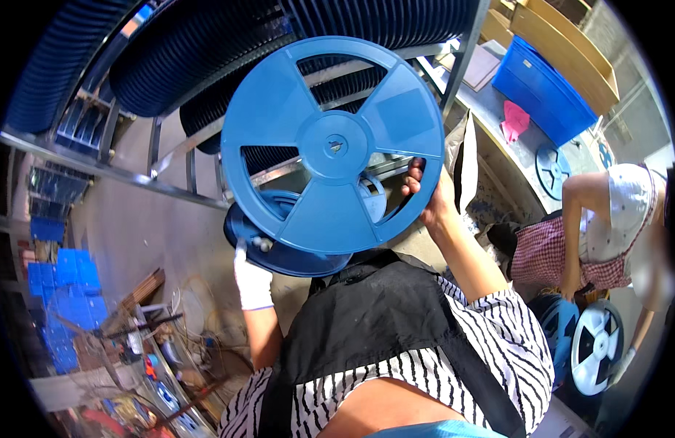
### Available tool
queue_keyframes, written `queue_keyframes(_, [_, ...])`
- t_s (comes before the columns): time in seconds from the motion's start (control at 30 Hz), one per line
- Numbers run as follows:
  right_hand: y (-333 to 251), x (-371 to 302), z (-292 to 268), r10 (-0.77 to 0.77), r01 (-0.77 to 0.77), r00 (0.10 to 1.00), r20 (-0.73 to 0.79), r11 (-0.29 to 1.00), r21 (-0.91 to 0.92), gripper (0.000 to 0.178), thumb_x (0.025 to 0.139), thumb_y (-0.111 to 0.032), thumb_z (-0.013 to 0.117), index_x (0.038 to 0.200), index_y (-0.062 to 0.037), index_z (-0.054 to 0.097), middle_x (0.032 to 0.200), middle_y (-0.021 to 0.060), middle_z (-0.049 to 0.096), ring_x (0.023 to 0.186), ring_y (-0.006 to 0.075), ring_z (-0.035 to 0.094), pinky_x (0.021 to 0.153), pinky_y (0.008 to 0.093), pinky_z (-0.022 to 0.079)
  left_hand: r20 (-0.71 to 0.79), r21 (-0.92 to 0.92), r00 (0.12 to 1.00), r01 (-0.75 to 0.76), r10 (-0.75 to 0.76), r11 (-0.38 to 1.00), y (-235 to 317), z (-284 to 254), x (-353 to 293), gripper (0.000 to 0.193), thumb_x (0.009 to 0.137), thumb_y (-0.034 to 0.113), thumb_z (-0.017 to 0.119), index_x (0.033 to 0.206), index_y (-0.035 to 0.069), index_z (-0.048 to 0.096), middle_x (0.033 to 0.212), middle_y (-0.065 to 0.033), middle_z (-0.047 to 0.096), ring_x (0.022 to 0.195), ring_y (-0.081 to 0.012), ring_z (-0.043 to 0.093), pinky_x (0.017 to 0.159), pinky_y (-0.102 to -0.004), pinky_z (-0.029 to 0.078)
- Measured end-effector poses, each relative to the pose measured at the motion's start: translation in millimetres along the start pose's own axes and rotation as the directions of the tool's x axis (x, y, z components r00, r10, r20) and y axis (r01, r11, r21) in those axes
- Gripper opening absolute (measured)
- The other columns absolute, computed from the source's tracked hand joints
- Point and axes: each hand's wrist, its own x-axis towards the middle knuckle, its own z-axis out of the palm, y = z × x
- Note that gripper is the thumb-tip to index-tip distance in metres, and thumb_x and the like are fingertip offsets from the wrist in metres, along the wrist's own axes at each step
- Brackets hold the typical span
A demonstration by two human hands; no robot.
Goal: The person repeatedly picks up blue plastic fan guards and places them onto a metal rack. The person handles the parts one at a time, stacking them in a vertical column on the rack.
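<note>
- Two blue reels are in hand; we find the large reel [315,142] in front of the rack [191,191], overlapping the lower reel [308,261].
- Right hand [441,196]: bare, grip closed on the large reel's right rim.
- Left hand [253,281]: white-gloved, grip closed at the lower reel's left edge.
- Bench [487,102], right: blue bin [546,95] bearing a small pale label [527,64], which we cannot read.

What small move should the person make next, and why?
Perhaps align the large disc with the lower disc: the right hand grips the large one's rim, the left hand is at the lower one's edge, and the discs look offset.
</note>
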Motion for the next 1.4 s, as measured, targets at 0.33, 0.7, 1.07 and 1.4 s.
queue_keyframes(0.33, [11, 21, 32, -0.036, 0.035, 0.999, 0.012, 0.998, 0.044, 0.032, 0.098, -0.034, 0.045, 0.091, -0.0035, 0.051, 0.067, 0.002, 0.046, 0.051, 0.0128, 0.047, 0.052, 0.0297, 0.05, -0.197, -0.078, 0.98, -0.006, -0.009, 0.997, 17, -33, 23, 0.023, 0.088, 0.025, 0.064, 0.099, 0.005, 0.059, 0.077, -0.0081, 0.064, 0.066, -0.0237, 0.058, 0.077, -0.0395, 0.052])
queue_keyframes(0.7, [7, 53, 70, -0.368, 0.391, 0.904, 0.217, 0.918, -0.074, 0.029, 0.096, -0.032, 0.051, 0.095, -0.0033, 0.054, 0.065, 0.0045, 0.049, 0.057, 0.0173, 0.053, 0.06, 0.0358, 0.053, -0.315, -0.121, 0.949, -0.039, -0.001, 0.992, 37, -68, 46, 0.019, 0.09, 0.025, 0.062, 0.1, 0.009, 0.057, 0.079, -0.0074, 0.062, 0.067, -0.0219, 0.058, 0.069, -0.0352, 0.054])
queue_keyframes(1.07, [21, 77, 173, -0.784, 0.826, 0.456, 0.421, 0.197, -0.528, 0.014, 0.099, -0.007, 0.042, 0.102, 0.0006, 0.054, 0.076, 0.0067, 0.063, 0.068, 0.0118, 0.061, 0.067, 0.0259, 0.049, -0.242, -0.113, 0.97, -0.033, 0.005, 0.993, 49, -84, 83, 0.022, 0.088, 0.024, 0.065, 0.101, 0.008, 0.059, 0.079, -0.0048, 0.062, 0.071, -0.0173, 0.059, 0.068, -0.0316, 0.052])
queue_keyframes(1.4, [20, 161, 226, -0.81, 0.579, -0.003, 0.586, -0.479, -0.66, 0.015, 0.09, -0.009, 0.059, 0.099, 0.002, 0.055, 0.091, 0.0166, 0.059, 0.083, 0.0342, 0.057, 0.073, 0.0389, 0.047, -0.233, -0.131, 0.97, 0.034, -0.064, 0.991, 52, -89, 99, 0.017, 0.087, 0.022, 0.064, 0.094, 0.008, 0.058, 0.075, -0.0062, 0.062, 0.067, -0.0188, 0.06, 0.065, -0.0327, 0.054])
